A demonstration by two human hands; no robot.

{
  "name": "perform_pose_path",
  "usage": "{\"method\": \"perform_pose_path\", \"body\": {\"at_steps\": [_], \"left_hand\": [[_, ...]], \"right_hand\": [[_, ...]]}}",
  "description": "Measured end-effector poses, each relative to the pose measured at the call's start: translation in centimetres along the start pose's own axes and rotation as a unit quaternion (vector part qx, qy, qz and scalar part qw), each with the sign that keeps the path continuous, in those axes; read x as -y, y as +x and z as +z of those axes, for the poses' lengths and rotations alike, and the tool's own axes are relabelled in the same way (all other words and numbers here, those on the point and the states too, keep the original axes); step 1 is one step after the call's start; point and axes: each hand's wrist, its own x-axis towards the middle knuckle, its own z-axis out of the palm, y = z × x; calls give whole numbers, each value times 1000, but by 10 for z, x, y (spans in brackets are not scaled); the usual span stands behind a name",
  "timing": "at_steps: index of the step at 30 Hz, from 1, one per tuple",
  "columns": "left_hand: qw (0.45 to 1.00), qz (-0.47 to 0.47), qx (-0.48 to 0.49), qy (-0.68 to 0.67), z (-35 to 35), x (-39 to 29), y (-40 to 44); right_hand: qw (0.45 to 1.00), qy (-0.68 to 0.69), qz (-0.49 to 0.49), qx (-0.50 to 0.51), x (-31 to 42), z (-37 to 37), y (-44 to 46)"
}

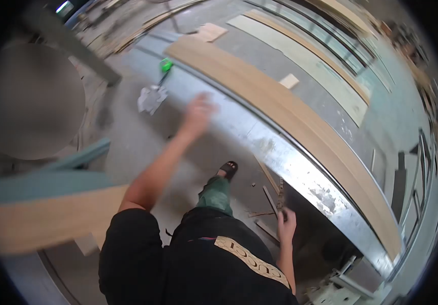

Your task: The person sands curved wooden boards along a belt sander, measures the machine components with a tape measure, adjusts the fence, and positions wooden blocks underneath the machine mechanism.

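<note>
the long board (pixel 280 107) lies flat along the metal worktop (pixel 290 157), set back a little from the near edge. the left hand (pixel 199 113) is over or just beside that edge, nearest the board's far-left stretch; it is blurred, so whether the grip is spread or pressed together i cannot tell, nor whether it touches the metal. the right hand (pixel 286 223) is low by the person's side with its fingers bent, near the end of a thin strip (pixel 270 202); whether it pinches anything i cannot tell.

for a clean reach, i'd bring the left palm down flat and slow, clear of the thin metal edge, which could well nick a finger. the board is long, so it would likely swing if pushed at one end; two hands set well apart would steady it. the foot (pixel 229 166) is near loose strips, so small, careful steps seem wise.

toward the far-left end are a green tool (pixel 166 64) and, beside it, a crumpled white scrap (pixel 152 99); a sleeve could catch either. beyond the board are a small block (pixel 289 81) and a pale panel (pixel 305 63). i can't make out any container for sure, so no contents to report.
</note>
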Motion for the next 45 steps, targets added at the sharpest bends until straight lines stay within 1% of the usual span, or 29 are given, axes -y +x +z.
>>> {"method": "perform_pose_path", "body": {"at_steps": [1, 2, 3, 4, 5, 6, 8, 9, 11, 13, 15, 17, 20, 21, 23, 25, 26, 27, 29, 30, 32, 33, 34, 35, 37, 38, 40, 43, 45], "left_hand": [[979, 114, -57, 159, -28, 74, 52], [913, 204, -151, 321, -55, 146, 107], [931, -88, -85, 345, -81, 143, 157], [937, 11, -179, 299, -94, 170, 190], [940, -47, -104, 322, -127, 278, 241], [970, -185, -110, 109, -122, 237, 250], [967, -196, -40, 159, -98, 247, 291], [963, -198, -14, 184, -82, 250, 306], [952, -207, 32, 223, -58, 248, 323], [943, -214, 55, 249, -49, 240, 330], [937, -220, 66, 263, -51, 235, 329], [931, -228, 75, 276, -58, 227, 329], [936, -235, 73, 253, -70, 203, 332], [946, -230, 64, 220, -70, 191, 337], [982, -178, 26, 64, -45, 161, 342], [995, -77, 12, -66, 46, 21, 261], [991, -65, 96, -60, 81, -30, 231], [968, -30, 206, -138, 119, -49, 210], [907, 72, 389, -140, 195, -119, 131], [876, 111, 459, -103, 224, -156, 80], [797, 336, 499, -51, 259, -218, -26], [747, 443, 495, -24, 267, -247, -76], [705, 492, 502, -94, 284, -257, -121], [671, 526, 517, -73, 290, -274, -164], [645, 515, 558, -84, 296, -299, -239], [599, 524, 594, -120, 298, -313, -268], [554, 476, 674, -114, 307, -322, -316], [491, 292, 820, -37, 317, -347, -357], [445, 275, 852, -13, 339, -352, -376]], "right_hand": [[999, -10, 45, 2, 7, -1, -19], [996, -4, 91, 18, 5, -1, -37], [989, 11, 149, 16, -1, 4, -53], [975, 24, 221, -29, -16, 18, -76], [951, 65, 299, -47, -36, 32, -104], [920, 116, 366, -72, -52, 48, -128], [858, 155, 478, -100, -33, 52, -167], [864, 84, 476, -139, -25, 61, -188], [818, 45, 531, -218, 18, 78, -210], [757, 113, 598, -239, 29, 109, -227], [737, 154, 610, -245, 49, 138, -227], [785, 142, 546, -255, 79, 153, -220], [773, 149, 539, -298, 102, 149, -190], [764, 175, 528, -326, 117, 131, -170], [798, 190, 427, -380, 134, 85, -127], [835, 196, 333, -392, 149, 25, -82], [840, 235, 281, -401, 158, -4, -61], [841, 272, 226, -409, 161, -28, -41], [891, 167, 82, -415, 149, -61, -13], [895, 197, 77, -393, 152, -81, -6], [899, 219, 65, -373, 155, -118, -24], [894, 244, 109, -360, 155, -132, -38], [887, 266, 153, -345, 150, -146, -54], [856, 249, 157, -426, 134, -141, -73], [785, 343, 196, -478, 97, -139, -118], [752, 392, 189, -495, 78, -137, -143], [719, 450, 207, -488, 56, -150, -198], [722, 468, 199, -468, 30, -160, -256], [732, 482, 181, -446, 11, -173, -280]]}}
